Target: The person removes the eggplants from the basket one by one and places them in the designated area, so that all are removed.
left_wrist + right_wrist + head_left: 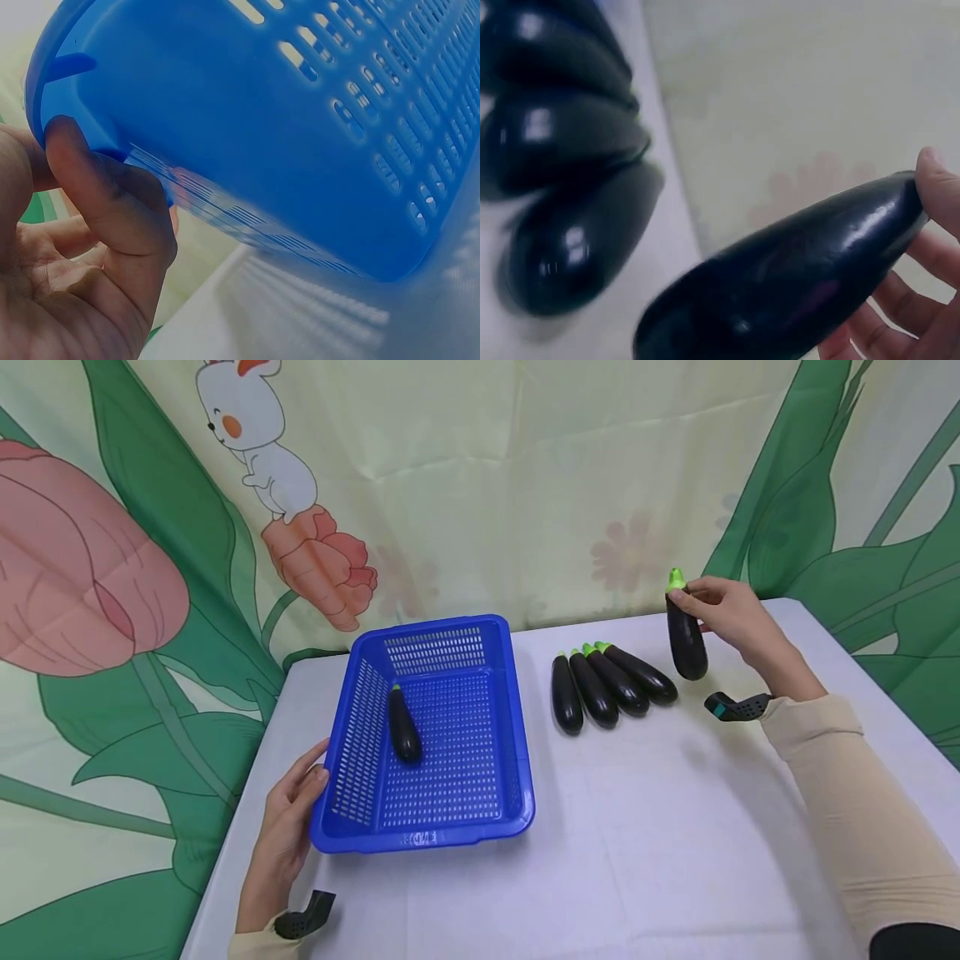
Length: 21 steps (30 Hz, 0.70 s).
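Note:
My right hand [731, 610] pinches an eggplant [686, 639] near its green stem, thumb in front, and the fruit hangs nearly upright at the right. In the right wrist view the dark, glossy eggplant [780, 277] slants down from the thumb and fingers. My left hand [288, 818] grips the left rim of a blue plastic basket [522, 760]. Up close, the left wrist view has the fingers [112, 202] curled at the basket's rim [34, 82]. One eggplant [405, 727] lies inside the basket, toward its left side.
Several eggplants [600, 689] lie side by side on the white tablecloth [622, 843], between the basket and my right hand. A cloth backdrop [480, 485] printed with flowers and a rabbit stands behind the table.

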Each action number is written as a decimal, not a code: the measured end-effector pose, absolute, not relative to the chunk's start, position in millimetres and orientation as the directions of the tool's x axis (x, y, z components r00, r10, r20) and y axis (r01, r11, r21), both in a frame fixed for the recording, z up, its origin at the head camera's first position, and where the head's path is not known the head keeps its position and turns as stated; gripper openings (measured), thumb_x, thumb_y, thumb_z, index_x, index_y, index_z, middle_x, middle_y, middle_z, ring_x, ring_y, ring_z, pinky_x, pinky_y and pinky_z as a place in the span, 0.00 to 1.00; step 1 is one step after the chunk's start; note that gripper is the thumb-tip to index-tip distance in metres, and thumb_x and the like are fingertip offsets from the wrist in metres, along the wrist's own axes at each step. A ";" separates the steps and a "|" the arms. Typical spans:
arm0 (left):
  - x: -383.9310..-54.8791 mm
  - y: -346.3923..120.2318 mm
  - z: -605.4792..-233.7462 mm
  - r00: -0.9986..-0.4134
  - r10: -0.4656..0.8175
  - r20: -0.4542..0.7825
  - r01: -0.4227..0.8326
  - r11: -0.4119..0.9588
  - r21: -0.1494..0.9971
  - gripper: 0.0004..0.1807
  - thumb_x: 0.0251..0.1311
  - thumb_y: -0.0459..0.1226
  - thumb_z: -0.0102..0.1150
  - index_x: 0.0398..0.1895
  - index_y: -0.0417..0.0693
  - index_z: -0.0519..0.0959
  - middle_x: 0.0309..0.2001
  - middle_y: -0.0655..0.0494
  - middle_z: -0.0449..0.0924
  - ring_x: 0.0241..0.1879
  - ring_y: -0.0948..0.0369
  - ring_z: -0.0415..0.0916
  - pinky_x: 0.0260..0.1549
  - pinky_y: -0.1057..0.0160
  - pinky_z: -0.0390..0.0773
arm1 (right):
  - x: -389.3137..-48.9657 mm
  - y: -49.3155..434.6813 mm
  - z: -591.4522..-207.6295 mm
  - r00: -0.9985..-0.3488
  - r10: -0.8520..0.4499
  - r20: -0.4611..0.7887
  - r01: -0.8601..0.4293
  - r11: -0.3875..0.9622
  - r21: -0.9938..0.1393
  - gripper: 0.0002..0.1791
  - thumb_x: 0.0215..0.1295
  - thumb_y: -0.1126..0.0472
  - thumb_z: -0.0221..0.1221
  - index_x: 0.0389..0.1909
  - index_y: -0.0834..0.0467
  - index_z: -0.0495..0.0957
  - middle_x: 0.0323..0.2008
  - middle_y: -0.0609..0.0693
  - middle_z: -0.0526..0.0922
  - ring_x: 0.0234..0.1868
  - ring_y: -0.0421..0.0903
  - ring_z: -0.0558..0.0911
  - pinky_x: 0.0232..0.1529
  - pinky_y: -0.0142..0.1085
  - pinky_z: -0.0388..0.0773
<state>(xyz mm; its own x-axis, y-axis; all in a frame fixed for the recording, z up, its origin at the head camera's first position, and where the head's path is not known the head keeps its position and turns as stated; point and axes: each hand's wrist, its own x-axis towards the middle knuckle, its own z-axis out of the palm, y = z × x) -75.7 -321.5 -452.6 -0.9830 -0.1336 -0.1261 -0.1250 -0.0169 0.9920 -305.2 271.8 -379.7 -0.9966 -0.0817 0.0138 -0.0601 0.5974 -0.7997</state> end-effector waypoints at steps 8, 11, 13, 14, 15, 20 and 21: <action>-75.0 -321.7 -452.6 -0.983 -0.138 -0.124 -0.122 -0.024 0.992 0.31 0.80 0.41 0.52 0.81 0.50 0.60 0.47 0.65 0.84 0.42 0.67 0.86 0.42 0.65 0.89 | -337.5 272.8 -400.6 -0.977 -0.158 -0.143 0.005 0.653 -0.758 0.44 0.73 0.30 0.51 0.73 0.63 0.69 0.72 0.69 0.71 0.56 0.44 0.78 0.63 0.55 0.77; -75.2 -321.9 -452.3 -0.983 -0.139 -0.121 -0.119 -0.021 0.993 0.31 0.80 0.41 0.52 0.81 0.49 0.60 0.47 0.65 0.84 0.42 0.67 0.86 0.42 0.65 0.89 | -344.7 271.3 -411.3 -0.970 -0.167 -0.178 0.022 0.667 -0.745 0.44 0.75 0.32 0.52 0.73 0.64 0.69 0.73 0.70 0.68 0.63 0.55 0.74 0.62 0.57 0.77; -75.5 -322.1 -452.2 -0.983 -0.138 -0.117 -0.116 -0.019 0.993 0.30 0.80 0.41 0.52 0.81 0.49 0.60 0.47 0.65 0.84 0.42 0.66 0.86 0.42 0.65 0.89 | -348.2 269.1 -417.7 -0.967 -0.170 -0.190 0.022 0.685 -0.728 0.43 0.75 0.33 0.53 0.72 0.64 0.70 0.72 0.68 0.69 0.59 0.56 0.74 0.56 0.52 0.79; -75.6 -322.2 -452.2 -0.984 -0.137 -0.116 -0.115 -0.018 0.993 0.30 0.80 0.41 0.51 0.81 0.50 0.60 0.47 0.65 0.84 0.43 0.66 0.86 0.42 0.65 0.89 | -349.5 267.7 -420.5 -0.967 -0.170 -0.191 0.019 0.697 -0.717 0.42 0.75 0.33 0.54 0.71 0.64 0.72 0.70 0.67 0.71 0.55 0.54 0.75 0.51 0.47 0.79; -75.7 -322.3 -452.3 -0.984 -0.136 -0.115 -0.113 -0.016 0.993 0.30 0.80 0.40 0.51 0.81 0.50 0.60 0.47 0.64 0.84 0.43 0.66 0.86 0.42 0.65 0.89 | -351.0 266.3 -423.1 -0.967 -0.171 -0.190 0.013 0.710 -0.704 0.41 0.75 0.34 0.54 0.70 0.64 0.73 0.68 0.66 0.72 0.51 0.51 0.74 0.46 0.44 0.78; -76.2 -322.2 -453.4 -0.986 -0.125 -0.114 -0.114 -0.012 0.993 0.30 0.80 0.41 0.51 0.81 0.50 0.60 0.47 0.64 0.84 0.42 0.66 0.85 0.43 0.65 0.89 | -355.4 257.9 -429.9 -0.966 -0.182 -0.181 -0.014 0.742 -0.671 0.37 0.74 0.36 0.58 0.63 0.66 0.79 0.47 0.55 0.80 0.38 0.45 0.71 0.35 0.36 0.71; -76.4 -322.0 -453.6 -0.985 -0.125 -0.117 -0.116 -0.012 0.993 0.30 0.80 0.41 0.51 0.81 0.50 0.60 0.47 0.64 0.84 0.42 0.66 0.85 0.43 0.65 0.89 | -356.2 256.7 -430.6 -0.965 -0.187 -0.184 -0.018 0.746 -0.666 0.37 0.74 0.36 0.58 0.61 0.66 0.80 0.42 0.51 0.81 0.37 0.44 0.71 0.35 0.36 0.70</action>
<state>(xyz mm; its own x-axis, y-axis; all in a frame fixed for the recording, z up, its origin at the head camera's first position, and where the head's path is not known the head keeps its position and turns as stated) -76.4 -322.0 -453.6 -0.9853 -0.1247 -0.1165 -0.1159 -0.0124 0.9932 -356.2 256.7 -430.6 -0.9650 -0.1871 -0.1836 -0.0180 0.7460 -0.6657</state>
